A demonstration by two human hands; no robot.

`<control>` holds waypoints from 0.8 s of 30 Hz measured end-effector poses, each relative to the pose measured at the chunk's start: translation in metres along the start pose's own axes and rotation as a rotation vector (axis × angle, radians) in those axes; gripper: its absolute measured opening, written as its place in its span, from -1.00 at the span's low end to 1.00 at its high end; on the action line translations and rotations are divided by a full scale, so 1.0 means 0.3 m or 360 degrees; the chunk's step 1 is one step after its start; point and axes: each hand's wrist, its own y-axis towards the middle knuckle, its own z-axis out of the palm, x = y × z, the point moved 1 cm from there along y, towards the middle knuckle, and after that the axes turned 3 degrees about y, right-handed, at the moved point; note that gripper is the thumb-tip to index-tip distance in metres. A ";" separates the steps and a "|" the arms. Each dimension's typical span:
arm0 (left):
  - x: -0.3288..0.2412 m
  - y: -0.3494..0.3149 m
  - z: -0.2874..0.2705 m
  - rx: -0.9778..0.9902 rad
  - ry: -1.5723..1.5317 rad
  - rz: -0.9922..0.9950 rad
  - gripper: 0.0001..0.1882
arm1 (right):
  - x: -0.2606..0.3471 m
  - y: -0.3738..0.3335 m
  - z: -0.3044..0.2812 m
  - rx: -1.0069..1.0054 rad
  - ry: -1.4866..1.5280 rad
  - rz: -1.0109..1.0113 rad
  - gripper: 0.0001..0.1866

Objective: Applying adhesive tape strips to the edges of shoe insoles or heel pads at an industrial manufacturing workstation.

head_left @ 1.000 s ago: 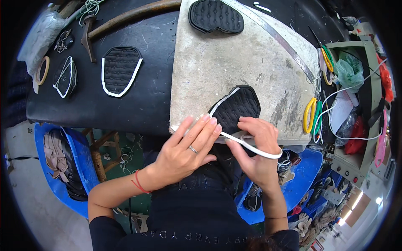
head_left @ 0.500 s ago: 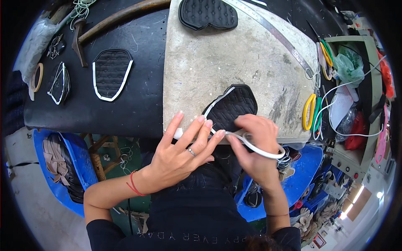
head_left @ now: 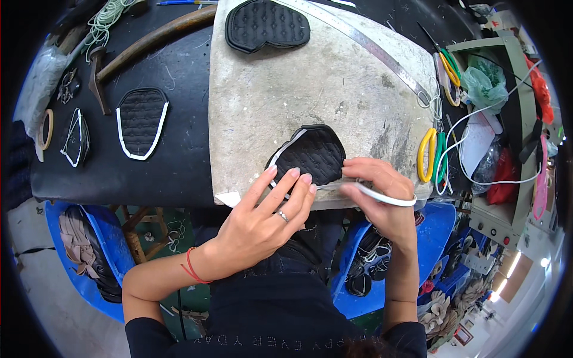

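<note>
A black quilted piece (head_left: 313,155) with a white strip along its left edge lies near the front of the pale work board. My left hand (head_left: 259,221) rests on its lower left part, fingers outstretched and slightly apart, palm down. At the piece's lower right corner, my right hand (head_left: 388,206) pinches a narrow white strip (head_left: 382,196), which loops back over that hand. Its fingertips touch the piece's edge. Another black quilted piece (head_left: 267,25) lies at the board's far end. To the left, on the black table, is a quilted piece (head_left: 142,122) edged in white.
A hammer (head_left: 152,40) and a tape roll (head_left: 48,129) lie at left. On the board (head_left: 256,89) is a metal ruler (head_left: 364,45). Yellow-handled scissors (head_left: 426,155) sit by its right edge, beside an open box (head_left: 525,101). Blue bins (head_left: 89,250) stand below the table.
My hands have moved apart, the right one to the right along the piece's near edge with the strip. My left fingers now lie further over the piece. The whole view has shifted slightly.
</note>
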 end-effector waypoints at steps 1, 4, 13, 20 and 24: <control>-0.002 0.007 0.001 -0.0008 0.0012 0.0002 -0.37 | -0.004 -0.002 -0.003 -0.0032 0.0007 0.0058 -0.69; 0.000 0.015 0.006 -0.0002 0.0088 0.0010 -0.38 | 0.005 -0.007 0.027 -0.0104 -0.0099 0.0153 -0.77; -0.019 0.056 0.013 -0.0044 0.0032 -0.0189 -0.28 | -0.008 -0.035 0.107 -0.0453 -0.0553 0.0179 -0.83; 0.070 -0.056 -0.052 -0.0339 -0.0130 -0.0049 -0.68 | 0.003 -0.021 0.054 -0.0836 -0.0507 0.0118 -0.87; 0.365 -0.144 -0.148 -0.0363 0.0580 -0.0783 -0.71 | -0.006 0.014 0.116 -0.0727 -0.0420 0.0058 -0.85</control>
